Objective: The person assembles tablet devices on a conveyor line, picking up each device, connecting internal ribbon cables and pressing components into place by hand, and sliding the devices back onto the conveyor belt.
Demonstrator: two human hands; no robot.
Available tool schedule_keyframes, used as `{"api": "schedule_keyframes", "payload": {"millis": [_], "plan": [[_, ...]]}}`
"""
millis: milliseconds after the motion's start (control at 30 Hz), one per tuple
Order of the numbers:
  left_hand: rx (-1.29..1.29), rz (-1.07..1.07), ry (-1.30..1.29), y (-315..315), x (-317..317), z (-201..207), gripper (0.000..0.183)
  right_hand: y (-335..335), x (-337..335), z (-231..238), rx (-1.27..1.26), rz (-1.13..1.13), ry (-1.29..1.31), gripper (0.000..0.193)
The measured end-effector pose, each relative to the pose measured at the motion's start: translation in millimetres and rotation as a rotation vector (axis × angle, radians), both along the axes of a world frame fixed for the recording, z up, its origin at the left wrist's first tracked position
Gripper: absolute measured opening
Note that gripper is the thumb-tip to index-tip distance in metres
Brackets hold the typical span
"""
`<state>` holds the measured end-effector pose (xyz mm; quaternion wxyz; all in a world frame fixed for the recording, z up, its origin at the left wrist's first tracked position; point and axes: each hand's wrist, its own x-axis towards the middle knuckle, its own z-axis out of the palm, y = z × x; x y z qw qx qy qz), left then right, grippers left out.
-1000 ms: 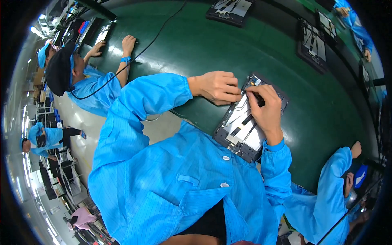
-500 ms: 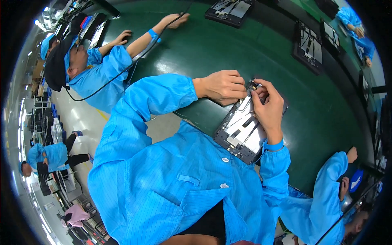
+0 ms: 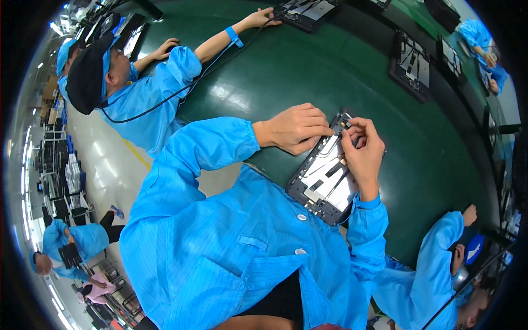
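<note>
An opened tablet (image 3: 325,179), with silvery battery panels, black strips and a black frame, lies tilted on the green table in front of me. At its upper left edge my left hand (image 3: 298,129) has its fingers curled, with the fingertips touching the frame. My right hand (image 3: 364,149) bends over the upper right part, thumb and forefinger pinched together beside a small yellowish part near the top corner. Whatever either pinch holds is too small or hidden to make out. The right palm covers part of the tablet's right side.
The green table (image 3: 242,71) stretches away from me. Other opened tablets (image 3: 411,66) lie along a dark strip at the far side. A co-worker's hand (image 3: 263,18) touches another tablet (image 3: 309,12). A black cable (image 3: 181,88) crosses that co-worker's arm. Another person's sleeve (image 3: 440,242) is at the right.
My left hand has shifted slightly down and left, and my right fingers slightly down. The co-worker at the left has reached rightward to the far tablet. A person in the background has moved.
</note>
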<state>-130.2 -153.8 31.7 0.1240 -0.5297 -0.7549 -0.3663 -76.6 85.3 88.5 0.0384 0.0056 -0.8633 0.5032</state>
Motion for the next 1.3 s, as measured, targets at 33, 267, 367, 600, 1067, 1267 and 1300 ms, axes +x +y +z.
{"api": "schedule_keyframes", "payload": {"millis": [33,267,367,600,1067,1267,1300], "plan": [[0.005,-0.007,0.000,0.3,-0.2,-0.9,0.045,1.0,0.1,-2.3,0.001,0.003,0.001,0.027],[0.000,-0.011,0.022,0.2,2.1,-1.3,0.049,1.7,2.1,-3.6,-0.005,-0.016,0.066,0.017],[0.017,-0.008,0.023,-0.6,1.8,-7.0,0.049,0.3,0.9,-4.8,0.002,-0.026,0.074,0.018],[-0.021,-0.002,0.088,0.7,0.0,-7.1,0.053,6.3,-0.5,-9.4,-0.098,-0.027,0.030,0.021],[-0.040,0.029,0.006,4.8,11.2,1.1,0.052,4.5,-1.1,-6.0,-0.069,-0.047,-0.028,0.017],[-0.031,0.021,0.047,4.6,10.4,-3.4,0.052,4.7,-0.6,-7.2,-0.073,-0.066,-0.035,0.016],[-0.033,0.018,0.048,4.3,10.4,-3.2,0.052,4.7,-0.6,-7.3,-0.088,-0.072,-0.035,0.016]]}}
